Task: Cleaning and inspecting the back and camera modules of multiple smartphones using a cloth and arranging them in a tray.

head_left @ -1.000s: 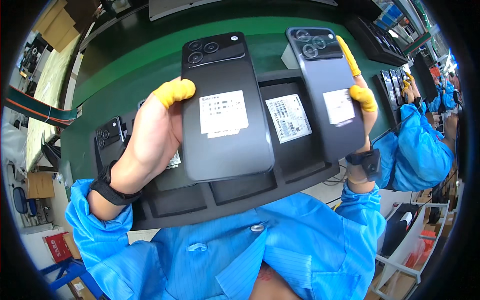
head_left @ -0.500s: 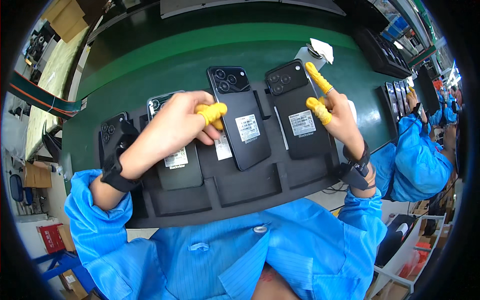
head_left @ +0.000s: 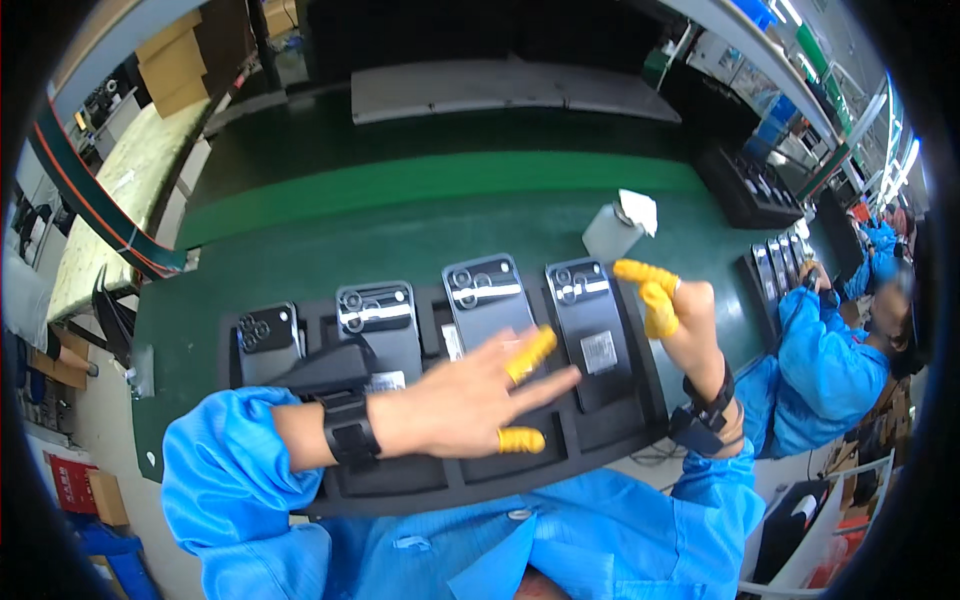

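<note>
a black foam tray (head_left: 600, 455) lies across the lower middle of the frame on a green tabletop (head_left: 400, 240), and four dark phones rest in its slots, camera side up. from left to right: a short-looking phone (head_left: 268, 340) at the left end, a second phone (head_left: 378, 325) beside it, a third phone (head_left: 490, 300) in the centre, and a fourth phone (head_left: 590, 320) just right of centre. the third and fourth phones carry small white labels on their backs.

the left hand (head_left: 460, 405) reaches in from the lower left, fingers spread and flat, its grip released and holding nothing; it hovers over the lower end of the third phone, and whether it touches it i cannot tell. yellow finger cots cover its thumb and one finger. a black strap circles the wrist above a blue sleeve.

the right hand (head_left: 670, 305) stands at the right edge of the tray, just beside the fourth phone, its yellow-capped fingers (head_left: 650, 280) curled over; the grip is empty, closed on nothing.

a white bottle with a cloth (head_left: 620, 225) stands on the tabletop in the upper right. another person in blue (head_left: 830, 360) works at the right of the frame.
</note>
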Demonstrator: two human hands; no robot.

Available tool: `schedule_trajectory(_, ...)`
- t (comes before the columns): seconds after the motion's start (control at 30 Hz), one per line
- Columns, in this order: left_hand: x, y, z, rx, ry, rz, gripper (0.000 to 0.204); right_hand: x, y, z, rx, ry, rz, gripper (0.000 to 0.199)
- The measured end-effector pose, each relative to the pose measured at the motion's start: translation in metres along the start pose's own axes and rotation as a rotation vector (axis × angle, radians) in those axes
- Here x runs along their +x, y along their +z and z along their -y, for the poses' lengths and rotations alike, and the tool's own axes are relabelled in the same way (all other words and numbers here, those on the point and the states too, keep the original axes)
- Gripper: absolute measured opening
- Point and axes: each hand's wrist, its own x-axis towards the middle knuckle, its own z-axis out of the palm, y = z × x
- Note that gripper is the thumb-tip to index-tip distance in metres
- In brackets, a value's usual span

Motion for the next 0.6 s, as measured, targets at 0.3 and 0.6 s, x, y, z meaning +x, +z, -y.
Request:
schedule_trajectory(0.3,-0.019,-0.044,-0.034,-0.522,0.036,0.141,0.077,0.032,0.003,0.048,0.091,-0.305,0.103,0.031)
schedule_trajectory(0.6,-0.138,-0.118,-0.003,0.090,-0.510,-0.221,0.095,0.084,0.061,0.074,-0.273,-0.690,0.202,0.049)
